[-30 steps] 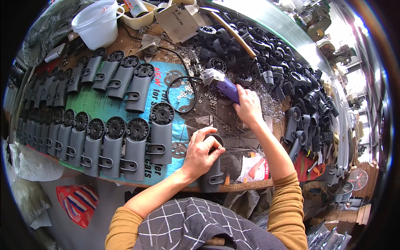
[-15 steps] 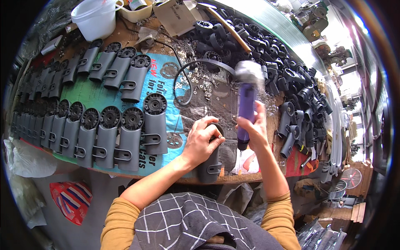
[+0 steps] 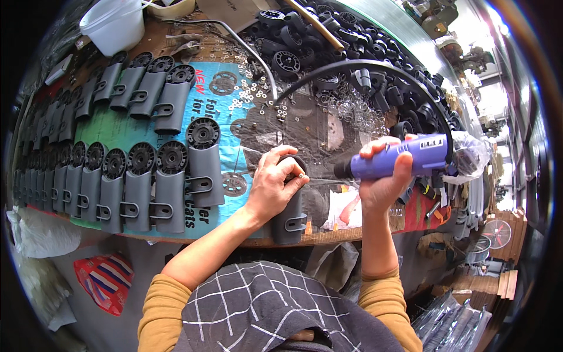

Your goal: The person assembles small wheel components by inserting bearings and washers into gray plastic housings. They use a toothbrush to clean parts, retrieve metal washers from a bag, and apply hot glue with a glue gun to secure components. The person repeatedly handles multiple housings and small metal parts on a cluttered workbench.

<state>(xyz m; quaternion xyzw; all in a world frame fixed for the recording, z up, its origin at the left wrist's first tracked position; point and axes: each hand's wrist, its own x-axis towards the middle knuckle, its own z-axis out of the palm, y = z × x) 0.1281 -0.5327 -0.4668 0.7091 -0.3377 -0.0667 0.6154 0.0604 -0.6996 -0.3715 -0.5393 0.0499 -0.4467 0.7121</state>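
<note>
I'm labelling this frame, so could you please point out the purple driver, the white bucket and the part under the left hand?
Purple driver (image 3: pixel 404 161), head view, body.
White bucket (image 3: pixel 117 26), head view, side wall.
Grey part (image 3: pixel 288 220), head view, lower body.

Hands at a cluttered workbench, tool aimed at a grey part

The left hand (image 3: pixel 274 183) steadies a grey plastic holder (image 3: pixel 288 218) at the bench edge (image 3: pixel 328 237); the right hand (image 3: pixel 384 182) grips a purple power screwdriver (image 3: pixel 394 163), tip pointing toward it.

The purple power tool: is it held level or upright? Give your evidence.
Roughly level. The purple power tool lies sideways in the right hand, tip pointing at the grey part under the left hand.
</note>
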